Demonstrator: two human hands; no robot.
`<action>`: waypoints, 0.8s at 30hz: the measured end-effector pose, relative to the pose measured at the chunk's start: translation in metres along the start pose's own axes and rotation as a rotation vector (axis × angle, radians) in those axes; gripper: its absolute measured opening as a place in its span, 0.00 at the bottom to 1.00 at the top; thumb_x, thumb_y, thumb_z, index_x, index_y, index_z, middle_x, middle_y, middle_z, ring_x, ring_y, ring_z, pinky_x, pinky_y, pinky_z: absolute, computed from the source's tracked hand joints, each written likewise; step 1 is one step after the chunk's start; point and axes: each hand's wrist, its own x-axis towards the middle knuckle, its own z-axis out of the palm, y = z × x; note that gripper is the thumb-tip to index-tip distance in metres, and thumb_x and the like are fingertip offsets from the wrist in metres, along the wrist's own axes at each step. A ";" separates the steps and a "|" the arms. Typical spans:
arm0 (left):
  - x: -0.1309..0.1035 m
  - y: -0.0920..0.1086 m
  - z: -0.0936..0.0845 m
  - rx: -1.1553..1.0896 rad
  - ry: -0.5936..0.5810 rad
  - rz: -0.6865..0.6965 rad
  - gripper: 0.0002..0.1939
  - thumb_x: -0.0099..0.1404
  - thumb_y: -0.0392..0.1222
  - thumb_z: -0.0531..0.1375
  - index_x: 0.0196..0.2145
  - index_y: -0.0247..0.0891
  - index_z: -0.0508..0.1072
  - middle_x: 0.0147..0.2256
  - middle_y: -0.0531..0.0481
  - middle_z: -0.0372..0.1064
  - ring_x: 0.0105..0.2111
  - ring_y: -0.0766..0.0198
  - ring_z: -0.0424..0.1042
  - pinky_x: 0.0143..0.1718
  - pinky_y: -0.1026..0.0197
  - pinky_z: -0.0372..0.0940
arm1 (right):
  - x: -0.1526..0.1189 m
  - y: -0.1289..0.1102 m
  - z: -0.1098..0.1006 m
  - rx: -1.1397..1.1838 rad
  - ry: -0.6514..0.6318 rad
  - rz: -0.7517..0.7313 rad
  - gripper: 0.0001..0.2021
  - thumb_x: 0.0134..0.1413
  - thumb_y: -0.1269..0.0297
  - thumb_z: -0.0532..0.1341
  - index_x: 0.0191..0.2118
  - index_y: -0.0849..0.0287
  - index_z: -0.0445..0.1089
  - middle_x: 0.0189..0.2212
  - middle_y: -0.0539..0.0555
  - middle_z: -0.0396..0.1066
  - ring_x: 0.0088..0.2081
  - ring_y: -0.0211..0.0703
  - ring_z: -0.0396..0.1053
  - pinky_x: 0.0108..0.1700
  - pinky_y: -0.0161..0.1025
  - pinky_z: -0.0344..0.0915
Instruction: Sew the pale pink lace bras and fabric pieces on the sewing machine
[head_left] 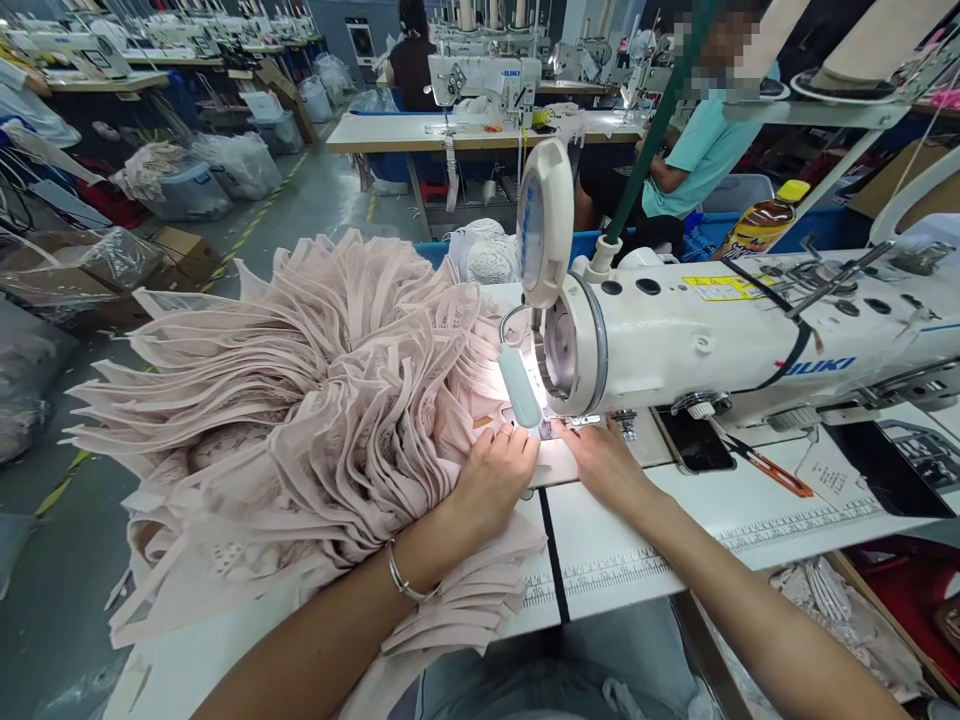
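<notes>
A white sewing machine [660, 330] reaches in from the right, its lamp lighting the needle area. My left hand [501, 470] rests on pink fabric [457, 415] just left of the needle area, fingers bent and pressed together on the cloth. Close to the presser foot, my right hand [600, 455] has its fingertips at the cloth edge; what they pinch, if anything, is too small to tell. A big heap of layered pink fabric pieces [322, 380] lies left of the machine, partly under my left forearm. The needle is hidden behind the machine head.
On the white table [622, 575] right of my hands lie a black phone [694, 440], orange-handled snips [772, 470] and a paper scrap [832, 470]. A bottle [765, 220] stands behind the machine. A person in a teal shirt [705, 155] sits beyond.
</notes>
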 end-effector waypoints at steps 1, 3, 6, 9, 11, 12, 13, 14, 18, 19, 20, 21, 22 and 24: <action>0.000 0.000 0.000 -0.001 0.000 0.002 0.09 0.67 0.25 0.53 0.36 0.38 0.64 0.36 0.47 0.69 0.38 0.56 0.70 0.38 0.56 0.61 | 0.000 0.000 0.000 0.007 0.003 0.001 0.26 0.59 0.79 0.45 0.55 0.56 0.71 0.41 0.62 0.73 0.43 0.54 0.70 0.54 0.54 0.60; 0.000 -0.001 0.000 -0.007 0.002 0.005 0.09 0.67 0.25 0.53 0.36 0.38 0.64 0.36 0.47 0.69 0.38 0.55 0.70 0.38 0.56 0.61 | 0.000 -0.001 0.000 0.017 0.011 0.004 0.26 0.60 0.78 0.45 0.56 0.55 0.70 0.41 0.62 0.73 0.43 0.54 0.70 0.54 0.54 0.61; -0.001 -0.001 0.000 -0.010 0.014 0.008 0.09 0.67 0.26 0.52 0.36 0.38 0.64 0.36 0.47 0.69 0.38 0.56 0.70 0.38 0.56 0.61 | 0.000 -0.001 0.000 0.022 0.019 0.012 0.27 0.60 0.78 0.46 0.59 0.55 0.69 0.39 0.61 0.73 0.43 0.54 0.70 0.53 0.52 0.62; 0.000 0.000 0.001 -0.005 0.021 0.006 0.09 0.68 0.26 0.52 0.36 0.38 0.65 0.35 0.47 0.69 0.37 0.56 0.69 0.38 0.55 0.61 | 0.000 -0.002 0.000 0.023 0.016 0.025 0.28 0.58 0.79 0.46 0.59 0.54 0.69 0.40 0.61 0.73 0.45 0.55 0.70 0.53 0.52 0.61; 0.000 0.000 0.001 -0.007 0.017 0.006 0.09 0.68 0.26 0.52 0.36 0.38 0.66 0.36 0.47 0.69 0.37 0.56 0.69 0.39 0.55 0.61 | 0.001 -0.003 -0.002 0.030 0.007 0.032 0.29 0.57 0.80 0.46 0.58 0.54 0.69 0.41 0.61 0.73 0.45 0.55 0.70 0.52 0.52 0.61; 0.000 0.000 0.001 -0.011 0.014 0.011 0.08 0.68 0.26 0.52 0.36 0.38 0.66 0.36 0.47 0.69 0.37 0.56 0.69 0.39 0.55 0.61 | 0.001 -0.003 -0.003 0.033 0.002 0.035 0.29 0.57 0.80 0.46 0.58 0.53 0.69 0.41 0.62 0.73 0.46 0.55 0.70 0.52 0.51 0.61; 0.000 0.000 0.000 -0.015 0.013 0.019 0.08 0.68 0.27 0.52 0.37 0.37 0.66 0.36 0.46 0.69 0.38 0.56 0.69 0.39 0.55 0.61 | 0.001 -0.003 -0.005 0.037 -0.004 0.037 0.30 0.56 0.81 0.46 0.58 0.53 0.69 0.42 0.62 0.73 0.46 0.55 0.70 0.52 0.51 0.61; 0.000 -0.001 -0.001 -0.021 0.012 0.032 0.09 0.68 0.27 0.51 0.37 0.37 0.66 0.36 0.46 0.69 0.38 0.56 0.69 0.39 0.55 0.62 | 0.001 -0.003 -0.006 0.040 -0.012 0.040 0.30 0.56 0.81 0.46 0.58 0.54 0.69 0.42 0.61 0.73 0.46 0.55 0.70 0.51 0.51 0.61; -0.001 -0.001 -0.006 -0.040 -0.003 0.083 0.09 0.68 0.27 0.51 0.38 0.36 0.67 0.37 0.45 0.69 0.38 0.55 0.69 0.40 0.55 0.62 | 0.000 -0.003 -0.009 0.069 -0.057 0.064 0.30 0.56 0.81 0.45 0.58 0.54 0.69 0.39 0.59 0.73 0.43 0.53 0.70 0.48 0.47 0.61; -0.001 -0.001 -0.007 -0.045 -0.012 0.090 0.09 0.68 0.27 0.51 0.38 0.36 0.68 0.37 0.45 0.70 0.39 0.55 0.69 0.40 0.55 0.63 | 0.001 -0.003 -0.008 0.076 -0.058 0.073 0.30 0.56 0.81 0.45 0.59 0.54 0.69 0.38 0.59 0.73 0.43 0.52 0.70 0.47 0.46 0.61; -0.001 -0.001 -0.007 -0.050 -0.025 0.095 0.09 0.68 0.27 0.52 0.38 0.36 0.68 0.38 0.45 0.70 0.39 0.54 0.70 0.40 0.54 0.63 | 0.001 -0.003 -0.008 0.081 -0.054 0.081 0.30 0.57 0.81 0.45 0.59 0.53 0.69 0.37 0.59 0.73 0.43 0.53 0.70 0.46 0.46 0.61; -0.002 -0.001 -0.007 -0.053 -0.038 0.098 0.08 0.68 0.27 0.52 0.38 0.36 0.68 0.38 0.44 0.71 0.40 0.54 0.70 0.41 0.54 0.64 | 0.002 -0.003 -0.007 0.084 -0.048 0.091 0.29 0.57 0.80 0.45 0.59 0.53 0.69 0.37 0.59 0.73 0.43 0.53 0.70 0.45 0.45 0.61; -0.003 -0.001 -0.007 -0.054 -0.051 0.101 0.08 0.68 0.27 0.52 0.39 0.36 0.69 0.39 0.44 0.72 0.41 0.54 0.71 0.43 0.54 0.64 | 0.003 -0.003 -0.007 0.086 -0.044 0.098 0.29 0.57 0.79 0.46 0.59 0.54 0.69 0.36 0.58 0.73 0.42 0.53 0.70 0.45 0.46 0.61; -0.004 -0.001 -0.005 -0.030 -0.062 0.100 0.09 0.69 0.28 0.52 0.42 0.34 0.70 0.43 0.42 0.73 0.45 0.53 0.71 0.47 0.53 0.64 | 0.006 -0.004 -0.008 0.105 -0.044 0.102 0.25 0.58 0.77 0.47 0.56 0.55 0.70 0.34 0.58 0.73 0.41 0.53 0.70 0.45 0.46 0.61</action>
